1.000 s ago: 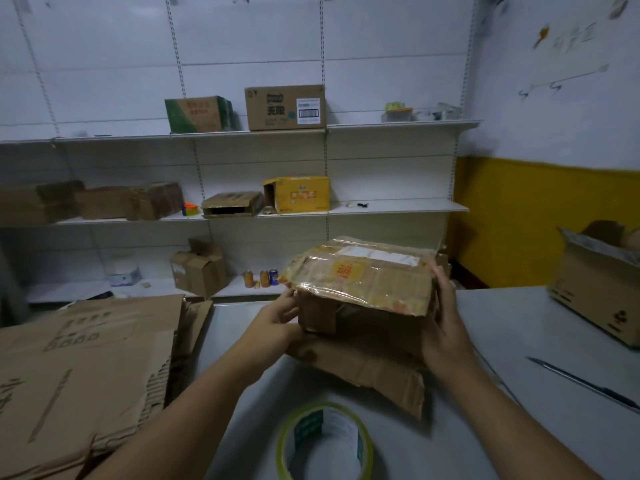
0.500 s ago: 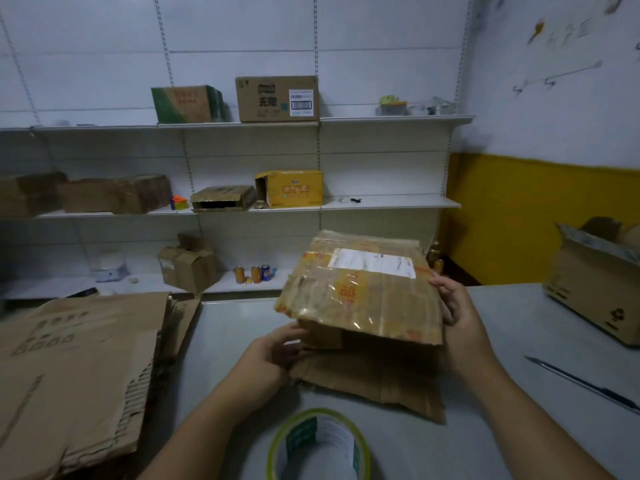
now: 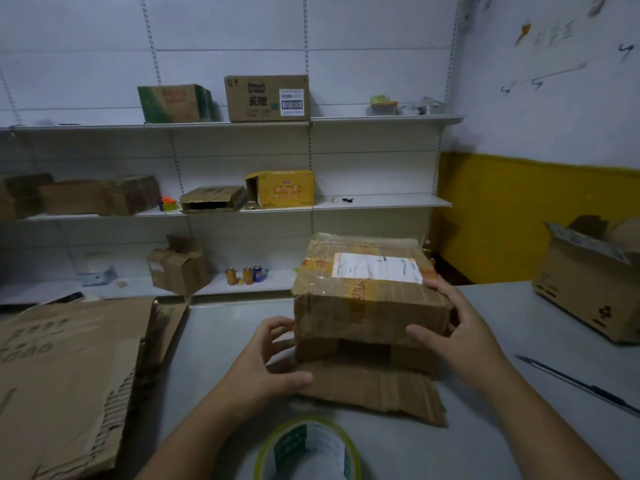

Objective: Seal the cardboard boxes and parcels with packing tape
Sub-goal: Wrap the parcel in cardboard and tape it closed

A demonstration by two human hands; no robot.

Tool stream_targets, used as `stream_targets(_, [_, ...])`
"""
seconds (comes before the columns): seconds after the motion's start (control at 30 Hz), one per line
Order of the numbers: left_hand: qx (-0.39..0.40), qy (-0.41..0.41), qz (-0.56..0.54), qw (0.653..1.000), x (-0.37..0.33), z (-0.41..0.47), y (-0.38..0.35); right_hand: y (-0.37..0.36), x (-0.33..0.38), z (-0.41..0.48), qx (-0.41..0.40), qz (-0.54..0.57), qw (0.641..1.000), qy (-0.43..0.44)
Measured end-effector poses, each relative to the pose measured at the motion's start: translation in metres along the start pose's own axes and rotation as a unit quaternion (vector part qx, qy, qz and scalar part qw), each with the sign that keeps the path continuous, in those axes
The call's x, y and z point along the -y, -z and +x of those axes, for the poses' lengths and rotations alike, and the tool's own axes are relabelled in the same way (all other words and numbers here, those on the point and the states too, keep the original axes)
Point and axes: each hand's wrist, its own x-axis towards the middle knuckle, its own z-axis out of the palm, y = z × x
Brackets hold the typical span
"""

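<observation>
parcel (image 3: 370, 306): brown cardboard box, worn and creased, bound with clear tape and yellow-orange printed tape; a white shipping label sits on its top face.
place: middle of the grey table (image 3: 225, 341), just beyond the tape roll.
direction: long axis runs left to right across the view; the labelled face looks up, and the near long side faces the person.
flaps: one flap is folded down over the near side with a dark gap under it; a ragged lower flap lies flat on the table, reaching toward the person.
left hand (image 3: 273, 362): at the parcel's near left corner, thumb lying on the flat flap, fingers curled against the left end.
right hand (image 3: 460, 334): clamped on the right end, thumb on the near side, fingers spread over the top edge.
tape roll (image 3: 308, 448): yellow-green rim, standing on the table at the bottom edge of the view, between the forearms.
flattened cardboard (image 3: 69, 375): large sheets at the left.
open box (image 3: 595, 282): at the far right of the table.
slim dark tool (image 3: 581, 386): lying on the table right of the parcel, apart from it.
</observation>
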Motion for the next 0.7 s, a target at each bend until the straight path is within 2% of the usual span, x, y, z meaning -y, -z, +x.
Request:
stream_targets(0.13, [0.033, 0.009, 0.048, 0.998, 0.001, 0.001, 0.001, 0.002, -0.004, 0.001, -0.010, 0.002, 1.000, -0.005])
stream_targets(0.3, [0.038, -0.025, 0.127, 0.991, 0.005, 0.000, 0.000, 0.002, -0.001, 0.001, -0.020, -0.003, 1.000, 0.013])
stream_targets(0.37, [-0.027, -0.054, 0.124, 0.990, 0.003, -0.002, -0.002, 0.002, 0.000, 0.000, -0.021, 0.005, 1.000, 0.008])
stream_targets(0.43, [-0.137, -0.077, 0.110, 0.981, 0.002, -0.001, -0.004, 0.000, 0.002, -0.001, -0.021, 0.015, 1.000, 0.009])
stream_targets(0.5, [-0.212, -0.074, 0.098, 0.970, 0.002, 0.003, -0.004, -0.006, 0.003, -0.004, -0.017, 0.034, 0.999, 0.009])
stream_targets(0.63, [-0.211, -0.008, 0.105, 0.972, 0.010, 0.008, -0.003, -0.018, 0.001, -0.008, -0.018, 0.049, 0.999, 0.015])
stream_targets(0.7, [-0.197, -0.005, 0.098, 0.975, 0.012, 0.009, -0.004, -0.019, -0.001, -0.009, -0.024, 0.054, 0.998, 0.028])
